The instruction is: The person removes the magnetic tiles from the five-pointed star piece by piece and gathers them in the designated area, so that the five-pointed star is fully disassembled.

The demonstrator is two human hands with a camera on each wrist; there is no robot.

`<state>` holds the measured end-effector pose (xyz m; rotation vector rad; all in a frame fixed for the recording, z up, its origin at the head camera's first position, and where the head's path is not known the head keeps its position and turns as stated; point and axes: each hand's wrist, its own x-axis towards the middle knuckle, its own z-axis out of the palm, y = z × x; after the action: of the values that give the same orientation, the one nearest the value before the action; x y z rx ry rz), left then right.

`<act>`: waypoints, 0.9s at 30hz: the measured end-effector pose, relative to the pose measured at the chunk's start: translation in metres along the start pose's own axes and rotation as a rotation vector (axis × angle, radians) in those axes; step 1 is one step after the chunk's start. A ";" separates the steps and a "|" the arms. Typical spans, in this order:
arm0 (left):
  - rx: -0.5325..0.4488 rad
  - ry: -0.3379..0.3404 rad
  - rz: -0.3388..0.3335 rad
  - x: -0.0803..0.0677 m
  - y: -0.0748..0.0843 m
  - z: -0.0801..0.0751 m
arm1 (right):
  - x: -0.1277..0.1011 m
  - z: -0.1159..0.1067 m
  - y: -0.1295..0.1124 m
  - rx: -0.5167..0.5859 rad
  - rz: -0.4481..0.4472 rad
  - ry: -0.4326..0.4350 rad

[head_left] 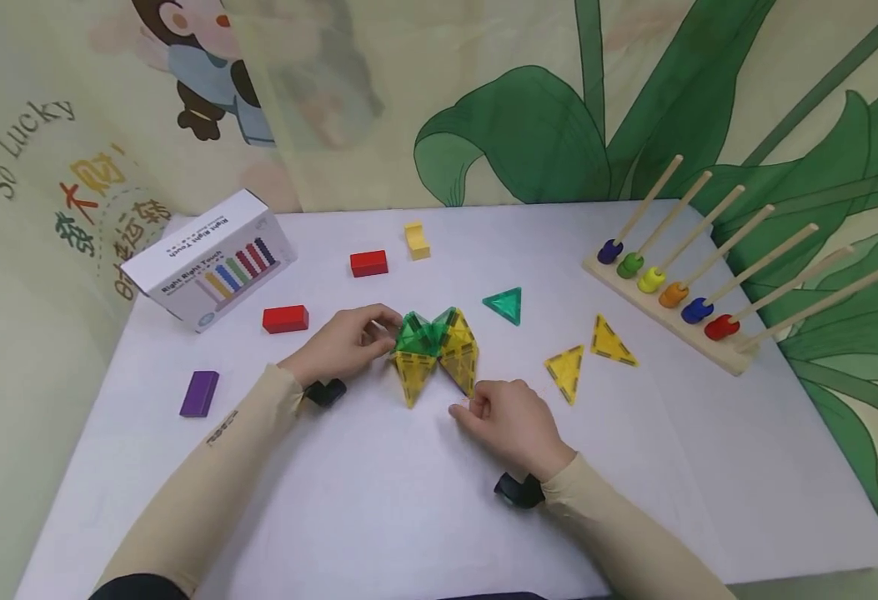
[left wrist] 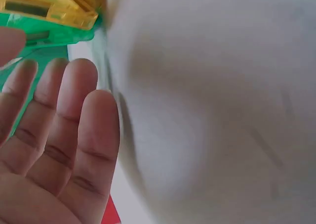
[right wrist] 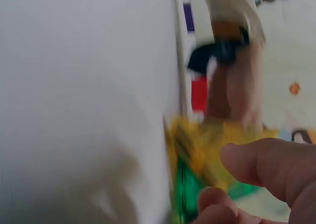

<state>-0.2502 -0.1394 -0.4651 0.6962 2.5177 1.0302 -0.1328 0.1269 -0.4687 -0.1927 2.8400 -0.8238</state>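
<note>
Below right of centre, the right hand [head_left: 517, 423] is being held with fingers loosely bent, thumb apart. At frame centre, the green-and-yellow tile structure [head_left: 431, 337] is being flanked at left by the left hand [head_left: 344, 342], its slightly bent fingers being held side by side; contact cannot be told.

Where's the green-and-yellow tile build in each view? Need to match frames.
Head: tile build near centre.
Left wrist: tile build in the top-left corner, cut off by the frame edge.
Right wrist: tile build low, right of centre, blurred, partly behind the right hand.
Shared landmark: left hand, left of the build in head, lower left in left wrist, above the build in right wrist.
</note>
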 end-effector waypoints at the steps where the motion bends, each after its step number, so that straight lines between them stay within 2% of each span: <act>1: -0.004 0.004 0.005 0.001 0.000 -0.001 | 0.000 0.004 -0.006 0.002 -0.036 -0.013; 5: 0.003 -0.008 0.033 0.004 0.002 -0.004 | 0.006 0.022 -0.030 -0.035 -0.144 -0.021; 10: 0.020 -0.030 0.059 0.005 0.004 -0.004 | 0.016 0.036 -0.047 -0.120 -0.167 0.034; 18: 0.023 -0.017 0.077 0.008 0.005 -0.003 | 0.020 0.041 -0.051 -0.158 -0.197 0.114; 27: -0.002 0.026 0.034 0.004 0.004 0.002 | 0.019 0.041 -0.052 -0.234 -0.214 0.175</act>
<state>-0.2511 -0.1337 -0.4638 0.7321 2.5345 1.0594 -0.1389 0.0595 -0.4771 -0.4866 3.1188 -0.5663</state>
